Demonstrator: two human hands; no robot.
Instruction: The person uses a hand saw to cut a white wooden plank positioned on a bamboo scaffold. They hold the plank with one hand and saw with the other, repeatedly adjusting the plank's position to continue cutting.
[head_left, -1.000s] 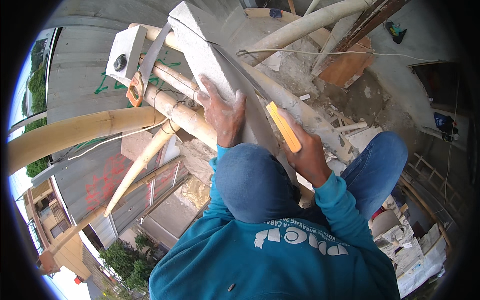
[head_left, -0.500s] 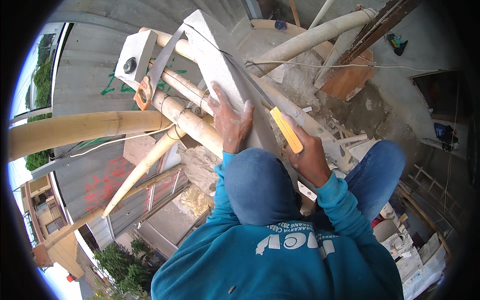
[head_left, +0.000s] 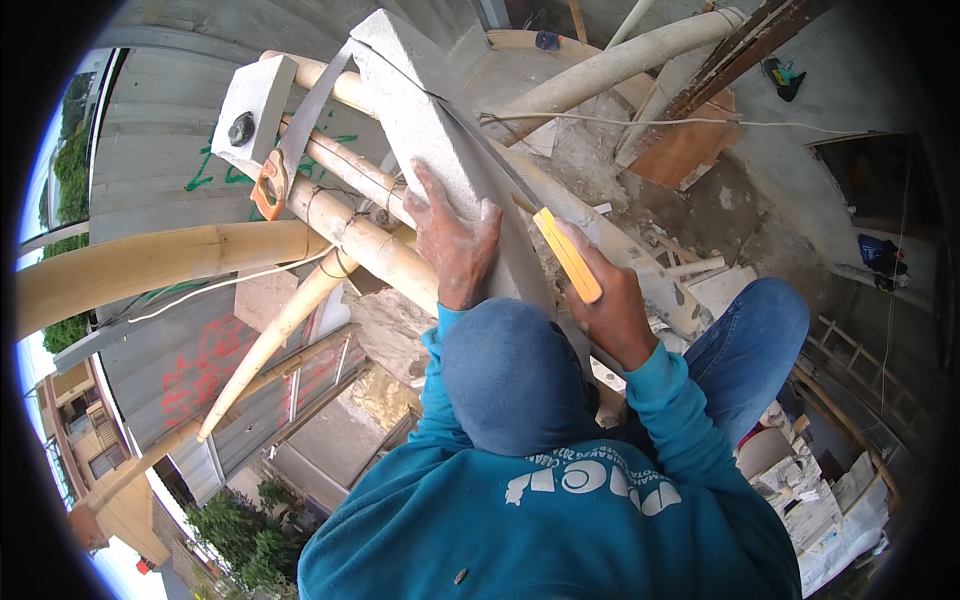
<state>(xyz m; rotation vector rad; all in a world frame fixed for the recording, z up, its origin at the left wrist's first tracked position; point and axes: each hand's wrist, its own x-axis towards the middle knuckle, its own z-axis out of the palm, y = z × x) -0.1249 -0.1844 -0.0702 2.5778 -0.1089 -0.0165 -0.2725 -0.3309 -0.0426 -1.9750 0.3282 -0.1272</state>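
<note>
A long white lightweight concrete block (head_left: 445, 150) lies tilted in front of me, a dark line crossing its far end. My left hand (head_left: 455, 240) grips its near part, fingers along the upper face and thumb at the right edge. My right hand (head_left: 608, 305) is closed round the yellow handle (head_left: 567, 255) of a tool with a long, thin metal blade (head_left: 500, 165). That blade runs along the block's right side; the tool's exact kind is unclear. Left of the block rests a handsaw (head_left: 305, 135) with an orange-brown handle, its blade tip against the block's far end.
Bamboo poles (head_left: 380, 255) tied together pass under the block. A smaller white block (head_left: 250, 95) with a dark lump on it sits at the left. Corrugated metal sheets (head_left: 165, 130) stand beyond. Rubble and a wooden board (head_left: 690, 145) lie below right, near a loose cord (head_left: 650, 122).
The view has shifted slightly, so the surroundings sit a little further left. Both hands keep the same hold on the block and the yellow-handled tool.
</note>
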